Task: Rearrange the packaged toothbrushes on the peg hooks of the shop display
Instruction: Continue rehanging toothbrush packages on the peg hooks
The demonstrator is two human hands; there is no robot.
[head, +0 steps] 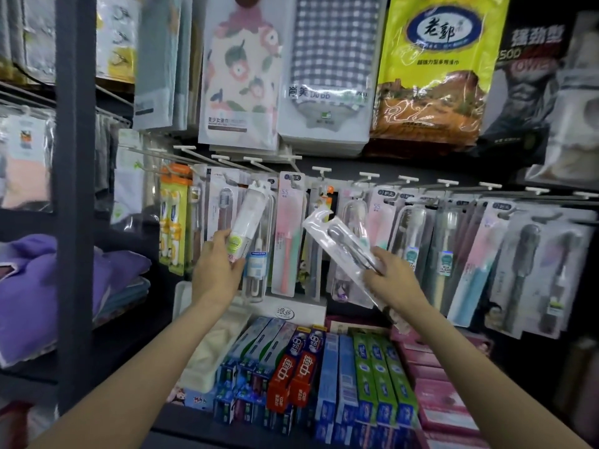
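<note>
A row of packaged toothbrushes (411,234) hangs on white peg hooks (369,175) across the middle of the display. My left hand (217,264) grips the bottom of a white toothbrush pack (249,212) whose top sits at a peg hook, tilted to the right. My right hand (392,277) holds a clear pack with a dark toothbrush (340,241), free of the hooks and slanting up to the left in front of the hanging packs.
Boxed toothpaste (324,374) stands packed on the shelf below the hooks. Packaged towels and cloths (327,69) hang above. A dark upright post (75,189) stands at the left, with folded purple fabric (29,286) behind it.
</note>
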